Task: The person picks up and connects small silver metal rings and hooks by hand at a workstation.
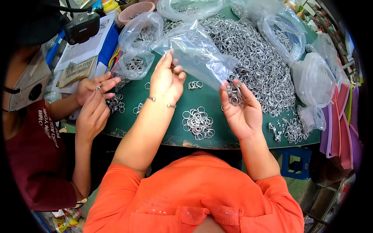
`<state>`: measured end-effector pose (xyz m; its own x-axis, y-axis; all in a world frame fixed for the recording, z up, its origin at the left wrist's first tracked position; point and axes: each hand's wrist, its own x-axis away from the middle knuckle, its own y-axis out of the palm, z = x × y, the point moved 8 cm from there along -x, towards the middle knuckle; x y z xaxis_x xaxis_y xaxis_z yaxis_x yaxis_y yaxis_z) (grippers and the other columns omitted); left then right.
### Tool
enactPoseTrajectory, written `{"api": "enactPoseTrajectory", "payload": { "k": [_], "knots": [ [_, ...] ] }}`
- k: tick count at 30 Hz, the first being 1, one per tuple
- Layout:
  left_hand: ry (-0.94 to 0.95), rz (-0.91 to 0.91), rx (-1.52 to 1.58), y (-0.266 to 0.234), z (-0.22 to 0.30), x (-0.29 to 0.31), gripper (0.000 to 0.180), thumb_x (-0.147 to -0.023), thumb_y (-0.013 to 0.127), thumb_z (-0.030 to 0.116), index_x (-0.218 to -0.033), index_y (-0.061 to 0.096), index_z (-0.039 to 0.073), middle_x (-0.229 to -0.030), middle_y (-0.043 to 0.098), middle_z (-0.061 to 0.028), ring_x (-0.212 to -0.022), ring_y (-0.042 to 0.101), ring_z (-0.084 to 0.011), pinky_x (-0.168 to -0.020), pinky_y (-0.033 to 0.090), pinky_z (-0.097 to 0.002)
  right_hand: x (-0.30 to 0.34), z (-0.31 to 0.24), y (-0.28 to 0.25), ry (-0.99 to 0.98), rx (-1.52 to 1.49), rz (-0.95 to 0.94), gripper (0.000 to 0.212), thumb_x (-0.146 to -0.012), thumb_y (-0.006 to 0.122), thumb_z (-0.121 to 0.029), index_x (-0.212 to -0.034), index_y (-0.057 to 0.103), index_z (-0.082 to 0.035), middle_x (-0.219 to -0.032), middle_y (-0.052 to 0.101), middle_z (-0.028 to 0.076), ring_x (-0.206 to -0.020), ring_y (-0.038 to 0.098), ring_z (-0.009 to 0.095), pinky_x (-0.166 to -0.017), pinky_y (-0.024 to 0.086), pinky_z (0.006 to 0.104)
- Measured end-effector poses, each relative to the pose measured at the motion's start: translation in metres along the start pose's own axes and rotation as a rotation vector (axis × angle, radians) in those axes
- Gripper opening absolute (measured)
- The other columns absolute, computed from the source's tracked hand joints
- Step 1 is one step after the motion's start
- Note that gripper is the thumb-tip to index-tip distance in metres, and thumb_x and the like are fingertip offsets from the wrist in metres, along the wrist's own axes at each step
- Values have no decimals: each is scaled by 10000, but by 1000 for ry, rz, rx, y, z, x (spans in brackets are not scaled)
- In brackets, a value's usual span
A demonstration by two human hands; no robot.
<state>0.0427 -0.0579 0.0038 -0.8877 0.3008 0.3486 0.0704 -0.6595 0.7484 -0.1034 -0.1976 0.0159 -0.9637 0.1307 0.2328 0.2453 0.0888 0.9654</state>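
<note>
My left hand point(168, 77) pinches the edge of a clear plastic bag point(192, 50) between thumb and fingers, with a thin metal bangle on the wrist. The bag stretches from there toward my right hand point(245, 114). In that hand a bunch of silver metal rings point(234, 95) rests between curled fingers and thumb, close to the bag's lower right corner. Between my forearms, a small pile of rings point(198, 123) lies on the green tabletop point(167, 134). A short row of rings point(195, 85) sits just beyond it.
A large heap of rings point(260, 62) covers the table's far right. Bagged rings point(142, 33) stand at the back left, and small metal pieces point(289, 130) lie at the right. At left, a co-worker's hands point(93, 103) handle a ring. A blue stool point(296, 162) is below the right edge.
</note>
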Motion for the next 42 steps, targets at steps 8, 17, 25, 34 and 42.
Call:
{"api": "enactPoseTrajectory", "payload": {
  "k": [8,17,25,34,42],
  "knots": [
    [16,164,152,-9,-6,-27,298,-967,457,5,-1257,444,-61,-1111,477,-169,-1034,549,-277,-989,485,-419,7,-16,-1,-59,-26,-25,286,-985,470,-187,-1136,549,43,-1216,557,275,-1077,606,364,-911,545,472],
    [-56,14,265,-12,-5,28,521,-923,465,-13,-1357,208,-143,-1403,273,-267,-1322,360,-402,-1150,333,-481,-5,3,-2,-95,-3,-1,391,-998,415,-244,-1218,496,69,-1279,514,295,-1173,548,389,-998,490,476],
    [-306,-138,258,7,-57,89,299,-1012,432,269,-1190,515,43,-1162,552,-93,-1120,537,-226,-999,439,-344,5,63,49,-699,1516,-312,272,-905,560,-101,-1152,556,13,-1176,573,152,-1113,541,280,-1022,371,376],
    [-430,-256,600,-16,-53,99,353,-1023,358,244,-1237,494,-2,-1288,523,-180,-1235,479,-316,-1046,404,-450,28,50,60,-820,1579,-376,265,-864,587,-19,-1127,583,12,-1141,592,154,-1061,553,251,-899,450,336],
    [-277,-264,561,-27,-28,113,429,-1016,358,231,-1385,395,18,-1482,358,-200,-1416,278,-333,-1153,248,-482,27,73,49,-631,1784,-429,337,-755,751,-34,-1059,610,5,-950,592,105,-813,598,204,-705,514,301]
  ]
}}
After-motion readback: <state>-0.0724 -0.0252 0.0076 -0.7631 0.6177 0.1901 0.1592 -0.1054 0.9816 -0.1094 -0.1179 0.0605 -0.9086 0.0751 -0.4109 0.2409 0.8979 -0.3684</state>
